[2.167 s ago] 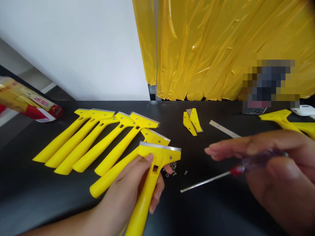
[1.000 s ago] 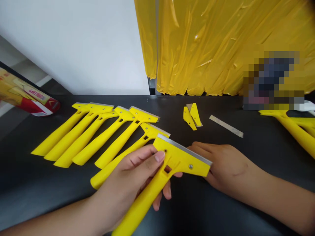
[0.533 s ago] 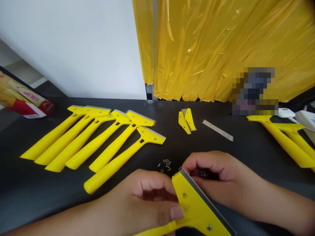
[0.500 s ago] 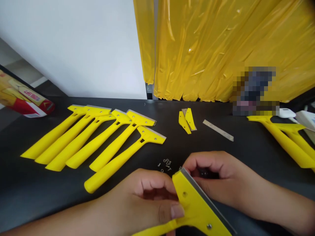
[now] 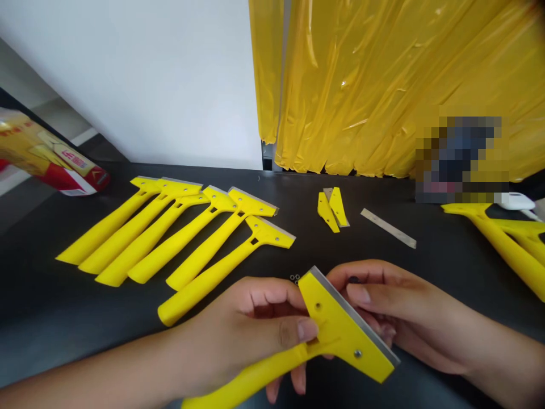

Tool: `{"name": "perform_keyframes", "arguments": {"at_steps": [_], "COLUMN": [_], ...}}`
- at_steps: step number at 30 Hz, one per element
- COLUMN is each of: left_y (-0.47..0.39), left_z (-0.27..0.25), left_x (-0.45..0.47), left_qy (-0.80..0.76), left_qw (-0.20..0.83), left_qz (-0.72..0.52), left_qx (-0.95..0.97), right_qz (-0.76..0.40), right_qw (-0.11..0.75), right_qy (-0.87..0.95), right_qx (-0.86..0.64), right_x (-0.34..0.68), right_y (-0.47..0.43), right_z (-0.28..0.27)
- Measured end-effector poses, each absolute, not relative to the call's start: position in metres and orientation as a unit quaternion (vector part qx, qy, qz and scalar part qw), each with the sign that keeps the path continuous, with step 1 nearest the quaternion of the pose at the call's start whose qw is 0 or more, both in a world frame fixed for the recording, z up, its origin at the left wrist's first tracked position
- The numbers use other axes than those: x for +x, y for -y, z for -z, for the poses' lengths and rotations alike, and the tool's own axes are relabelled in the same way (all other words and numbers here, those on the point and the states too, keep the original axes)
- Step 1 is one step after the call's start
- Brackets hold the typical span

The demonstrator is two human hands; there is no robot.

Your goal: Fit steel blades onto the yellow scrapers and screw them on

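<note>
My left hand is closed around a yellow scraper, its thumb pressed on the neck just below the head. A metal blade runs along the head's upper right edge. One hole in the head shows a screw; the other looks dark, with no screw head visible. My right hand is curled just behind the blade edge. Between its thumb and index finger shows a bit of a dark thing, mostly hidden. Small washers or nuts lie on the table behind the scraper head, partly covered.
Several yellow scrapers with blades lie in a row at left. Behind the hands are small yellow cover plates and a loose blade. More yellow handles lie at right. A printed bag stands at far left.
The scraper has come up and more fully into view in my left hand. My right hand has turned, its thumb now showing on top. The view has shifted slightly left.
</note>
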State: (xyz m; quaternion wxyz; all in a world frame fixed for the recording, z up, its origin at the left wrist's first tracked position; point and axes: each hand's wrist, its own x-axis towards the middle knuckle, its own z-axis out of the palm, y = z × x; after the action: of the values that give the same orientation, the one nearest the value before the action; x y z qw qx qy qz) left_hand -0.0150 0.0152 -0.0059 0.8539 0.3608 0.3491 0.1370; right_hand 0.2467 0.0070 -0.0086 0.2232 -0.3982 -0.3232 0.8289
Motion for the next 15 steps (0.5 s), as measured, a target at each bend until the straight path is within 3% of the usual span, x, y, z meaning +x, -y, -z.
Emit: {"name": "perform_keyframes", "arguments": {"at_steps": [15], "left_y": [-0.007], "left_z": [0.01], "left_x": [-0.008], "left_qy": [-0.405], "left_qw": [0.817], "left_qz": [-0.194], "left_qx": [0.361], "right_qz": [-0.778], "right_qw": [0.219], "right_qy": [0.358], "right_qx": [-0.467], "right_x": [0.232], "right_y": [-0.006], "right_z": [0.008]}}
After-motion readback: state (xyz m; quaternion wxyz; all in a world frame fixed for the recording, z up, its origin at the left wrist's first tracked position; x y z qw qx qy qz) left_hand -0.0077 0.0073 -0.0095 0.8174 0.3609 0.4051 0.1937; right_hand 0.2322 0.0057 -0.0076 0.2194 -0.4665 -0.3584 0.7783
